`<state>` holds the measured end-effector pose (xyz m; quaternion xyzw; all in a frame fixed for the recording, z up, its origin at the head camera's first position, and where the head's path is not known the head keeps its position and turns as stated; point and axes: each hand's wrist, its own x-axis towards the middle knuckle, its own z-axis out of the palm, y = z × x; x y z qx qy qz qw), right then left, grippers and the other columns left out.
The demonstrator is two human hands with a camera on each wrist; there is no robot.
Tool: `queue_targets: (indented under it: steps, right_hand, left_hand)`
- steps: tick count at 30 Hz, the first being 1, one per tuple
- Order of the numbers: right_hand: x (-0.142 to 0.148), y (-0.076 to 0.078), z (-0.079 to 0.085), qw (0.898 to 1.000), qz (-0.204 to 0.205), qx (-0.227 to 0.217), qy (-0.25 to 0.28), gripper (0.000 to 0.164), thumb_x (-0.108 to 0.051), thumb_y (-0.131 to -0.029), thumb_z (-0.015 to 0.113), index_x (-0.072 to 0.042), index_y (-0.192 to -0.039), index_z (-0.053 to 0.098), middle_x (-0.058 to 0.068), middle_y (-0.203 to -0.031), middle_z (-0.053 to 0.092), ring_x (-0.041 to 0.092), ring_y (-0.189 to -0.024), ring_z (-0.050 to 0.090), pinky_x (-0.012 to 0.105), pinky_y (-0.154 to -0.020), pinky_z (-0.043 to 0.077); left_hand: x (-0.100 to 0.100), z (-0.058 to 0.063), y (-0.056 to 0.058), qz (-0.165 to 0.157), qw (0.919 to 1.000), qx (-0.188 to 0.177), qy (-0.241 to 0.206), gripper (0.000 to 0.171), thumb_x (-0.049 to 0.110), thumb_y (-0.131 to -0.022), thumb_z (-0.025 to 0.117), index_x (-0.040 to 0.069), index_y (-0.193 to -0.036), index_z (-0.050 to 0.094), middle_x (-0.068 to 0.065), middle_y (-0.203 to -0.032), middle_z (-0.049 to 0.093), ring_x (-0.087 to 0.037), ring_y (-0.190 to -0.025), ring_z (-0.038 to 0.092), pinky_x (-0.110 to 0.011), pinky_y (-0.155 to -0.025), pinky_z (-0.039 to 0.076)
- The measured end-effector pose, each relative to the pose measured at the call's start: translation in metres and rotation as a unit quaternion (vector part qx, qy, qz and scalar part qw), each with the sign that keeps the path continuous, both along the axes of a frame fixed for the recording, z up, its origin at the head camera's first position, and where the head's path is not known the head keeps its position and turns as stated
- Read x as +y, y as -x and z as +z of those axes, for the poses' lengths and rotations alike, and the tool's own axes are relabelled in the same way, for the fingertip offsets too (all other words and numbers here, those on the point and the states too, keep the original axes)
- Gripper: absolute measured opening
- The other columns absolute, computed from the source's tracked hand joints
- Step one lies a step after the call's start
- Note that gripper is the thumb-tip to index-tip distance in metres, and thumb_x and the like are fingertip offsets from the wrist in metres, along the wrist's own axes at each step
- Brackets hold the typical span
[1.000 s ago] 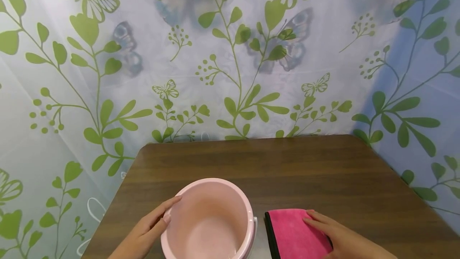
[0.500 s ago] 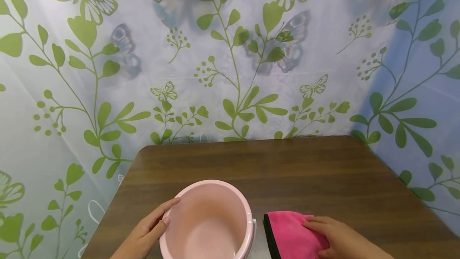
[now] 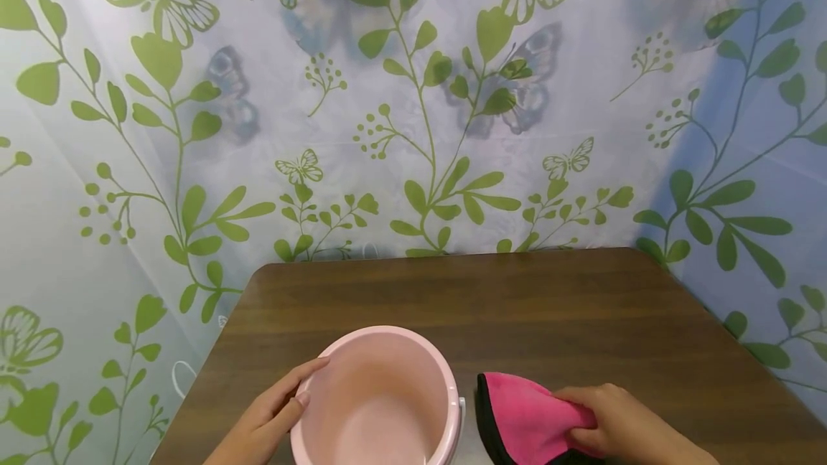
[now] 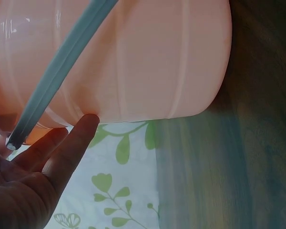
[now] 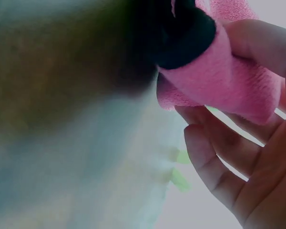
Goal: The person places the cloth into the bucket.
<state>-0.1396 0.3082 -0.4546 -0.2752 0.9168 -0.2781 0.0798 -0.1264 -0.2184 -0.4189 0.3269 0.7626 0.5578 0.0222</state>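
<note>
A pink bucket point(image 3: 377, 407) stands on the table in front, its open mouth tilted into the head view. My left hand point(image 3: 268, 407) holds its left rim, with thumb and forefinger tips over the lip. The left wrist view shows other fingers point(image 4: 74, 148) stretched along the outer wall, beside the pale handle point(image 4: 52, 76). Right of the bucket is a bright pink cloth point(image 3: 523, 415) with black edging. My right hand point(image 3: 617, 418) pinches its right side between thumb and fingers, bunching it. In the right wrist view the cloth point(image 5: 243, 90) folds between them, while two lower fingers stay loose.
Under the bucket and cloth is a dark wood-grain table point(image 3: 452, 285) with cut-off far corners. Behind it hangs a white curtain point(image 3: 400, 92) printed with green leaves and butterflies. A whitish patch point(image 3: 472, 429) shows between bucket and cloth.
My right hand has gone from lying on the flat folded cloth to pinching it, and the cloth now bunches up with its edge curved. My left hand keeps its place at the bucket rim.
</note>
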Motion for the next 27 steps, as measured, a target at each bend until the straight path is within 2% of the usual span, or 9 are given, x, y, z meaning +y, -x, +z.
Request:
queue_targets:
  steps: [5,12,15,19,27]
  right_hand:
    - [0.002,0.003,0.016,0.997,-0.009,0.076,0.010,0.032,-0.026,-0.087,0.083,-0.015,-0.115,0.073,-0.021,-0.091,0.065,-0.004,-0.067,0.048,0.022,-0.056,0.043]
    - [0.004,0.009,0.035,0.984,0.004,0.174,0.033,0.032,-0.021,-0.083,0.086,-0.019,-0.113,0.073,-0.020,-0.087,0.064,-0.006,-0.066,0.047,0.017,-0.055,0.041]
    - [0.004,0.011,0.043,0.982,0.001,0.184,0.036,0.034,-0.017,-0.082,0.087,-0.018,-0.113,0.073,-0.023,-0.083,0.060,-0.006,-0.064,0.045,0.017,-0.054,0.039]
    - [0.004,0.013,0.057,0.984,0.001,0.175,0.038,0.033,-0.016,-0.082,0.086,-0.015,-0.113,0.072,-0.025,-0.079,0.056,-0.006,-0.061,0.043,0.019,-0.052,0.039]
    - [-0.007,0.025,0.084,0.978,0.007,0.204,0.035,0.033,-0.017,-0.083,0.086,-0.022,-0.113,0.072,-0.024,-0.078,0.056,-0.006,-0.057,0.042,0.019,-0.051,0.040]
  left_hand:
    - [0.001,0.003,-0.002,0.022,0.9997,0.005,0.011,0.046,-0.002,-0.107,0.041,0.006,-0.152,0.045,-0.004,-0.148,0.050,-0.005,-0.125,0.051,-0.024,-0.092,0.051]
    - [0.002,0.002,-0.003,0.034,0.9993,0.002,0.013,0.045,0.000,-0.107,0.042,0.009,-0.151,0.047,-0.005,-0.147,0.051,-0.004,-0.126,0.050,-0.023,-0.093,0.050]
    - [0.004,0.001,-0.003,0.035,0.9993,0.006,0.013,0.045,0.000,-0.107,0.043,0.008,-0.151,0.047,-0.005,-0.147,0.052,-0.003,-0.126,0.050,-0.023,-0.093,0.050]
    - [0.004,0.000,-0.003,0.033,0.9994,0.003,0.011,0.045,0.000,-0.107,0.043,0.008,-0.151,0.047,-0.004,-0.147,0.052,-0.004,-0.125,0.050,-0.023,-0.093,0.050]
    - [0.003,-0.002,-0.003,0.007,0.9998,-0.012,-0.014,0.046,-0.003,-0.107,0.039,0.004,-0.152,0.042,-0.003,-0.145,0.052,-0.014,-0.113,0.062,-0.032,-0.082,0.058]
